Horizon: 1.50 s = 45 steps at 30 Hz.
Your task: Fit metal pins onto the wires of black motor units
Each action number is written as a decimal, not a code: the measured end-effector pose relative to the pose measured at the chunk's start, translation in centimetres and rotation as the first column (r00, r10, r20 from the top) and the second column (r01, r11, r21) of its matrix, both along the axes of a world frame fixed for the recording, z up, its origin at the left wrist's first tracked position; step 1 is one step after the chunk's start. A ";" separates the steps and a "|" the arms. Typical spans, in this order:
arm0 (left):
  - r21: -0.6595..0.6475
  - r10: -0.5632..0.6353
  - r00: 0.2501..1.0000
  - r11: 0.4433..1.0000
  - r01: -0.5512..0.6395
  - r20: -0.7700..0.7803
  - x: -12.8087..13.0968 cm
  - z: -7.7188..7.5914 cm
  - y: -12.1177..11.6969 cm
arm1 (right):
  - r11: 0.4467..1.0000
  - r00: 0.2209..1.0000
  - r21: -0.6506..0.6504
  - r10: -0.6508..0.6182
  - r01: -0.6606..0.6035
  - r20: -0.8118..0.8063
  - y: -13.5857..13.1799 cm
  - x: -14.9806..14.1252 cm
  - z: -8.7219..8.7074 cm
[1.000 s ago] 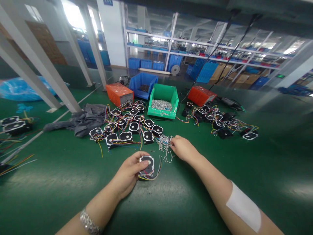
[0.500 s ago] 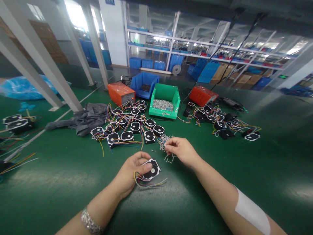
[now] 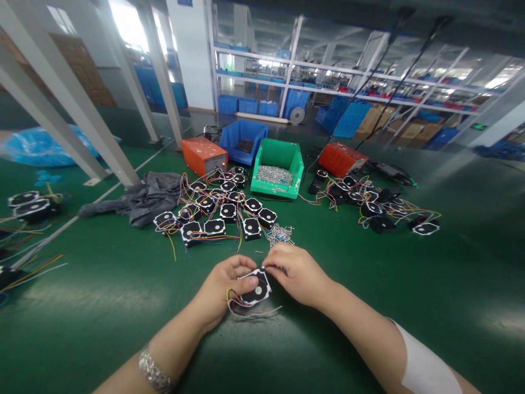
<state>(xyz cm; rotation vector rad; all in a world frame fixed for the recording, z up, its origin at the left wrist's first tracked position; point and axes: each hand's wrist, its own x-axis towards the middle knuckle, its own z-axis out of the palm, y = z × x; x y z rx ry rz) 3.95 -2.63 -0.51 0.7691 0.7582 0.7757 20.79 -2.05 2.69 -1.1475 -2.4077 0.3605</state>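
A black, white-edged wired unit (image 3: 259,294) is gripped by the left hand (image 3: 229,284) at lower centre of the frame; its upper corner is neared by the right hand (image 3: 293,268), whose hold cannot be told; just above, loose screws (image 3: 281,234) are scattered; at upper centre, a green bin (image 3: 262,188) is seen.
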 end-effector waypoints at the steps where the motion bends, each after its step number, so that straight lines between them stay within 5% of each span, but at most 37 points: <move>1: 0.004 -0.001 1.000 1.000 0.001 -0.009 0.0 0.0 0.0 | 1.000 0.999 0.020 0.013 -0.014 0.045 0.0 0.1 -0.1; 5: 0.025 0.001 0.998 1.000 0.001 -0.060 0.0 0.2 -0.1 | 0.998 0.989 0.041 0.032 -0.038 0.142 -0.1 0.2 0.0; 12: 0.009 0.008 0.997 1.000 -0.008 -0.071 0.0 0.3 -0.1 | 0.992 0.990 -0.124 -0.008 -0.010 -0.143 0.2 0.0 0.3; 21: 0.031 -0.012 0.995 0.999 0.015 -0.099 0.1 0.1 -0.2 | 0.956 0.975 -0.267 0.068 -0.124 -0.210 0.7 0.4 0.7; 31: -0.025 -0.008 0.999 1.000 0.007 -0.039 0.0 0.2 -0.3 | 0.956 0.985 -0.238 0.169 -0.174 -0.043 0.7 0.8 1.3; 39: -0.023 -0.077 0.997 0.997 0.077 -0.029 -0.2 0.4 -0.4 | 0.964 0.947 -0.267 -0.092 0.007 -0.308 0.6 0.7 1.4; 45: 0.075 -0.081 0.996 0.994 0.084 -0.046 0.0 0.2 -0.4 | 0.931 0.907 -0.365 -0.135 -0.023 -0.399 -0.1 -0.4 1.0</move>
